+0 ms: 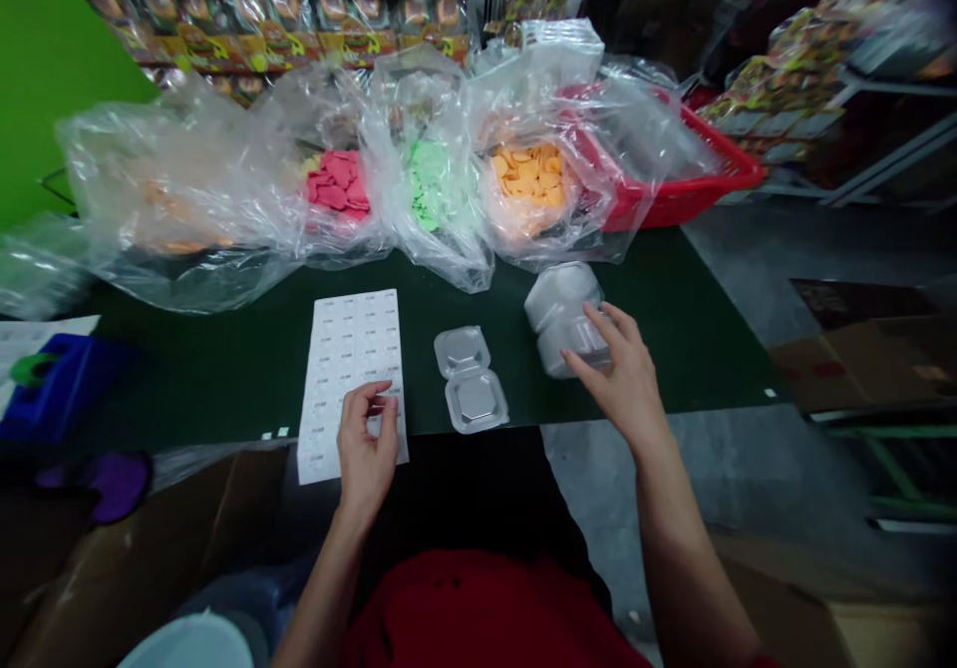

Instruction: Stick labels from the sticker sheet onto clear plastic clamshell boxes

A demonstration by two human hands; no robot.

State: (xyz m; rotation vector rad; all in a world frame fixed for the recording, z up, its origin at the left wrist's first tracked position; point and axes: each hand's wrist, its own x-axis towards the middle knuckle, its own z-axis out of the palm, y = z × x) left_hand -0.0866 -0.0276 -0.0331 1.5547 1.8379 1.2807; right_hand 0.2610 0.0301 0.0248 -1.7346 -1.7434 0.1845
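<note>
My left hand (366,449) hovers over a white sheet of small printed labels (348,339). Its fingers are loosely curled, with a gap between thumb and forefinger and nothing visible in it. To the right of the sheet, a clear plastic clamshell box (477,399) lies unfolded on the dark green table. My right hand (620,369) is at a nested stack of the same clear clamshell boxes (562,294). Thumb and fingers are spread across the near half of the stack and appear to touch it, without closing round a box.
Open plastic bags along the back hold pink pieces (338,184), green pieces (428,184) and orange pieces (529,174). A red basket (673,204) stands behind right. A blue tape dispenser (56,384) sits at the left. Packaged goods (351,45) hang behind.
</note>
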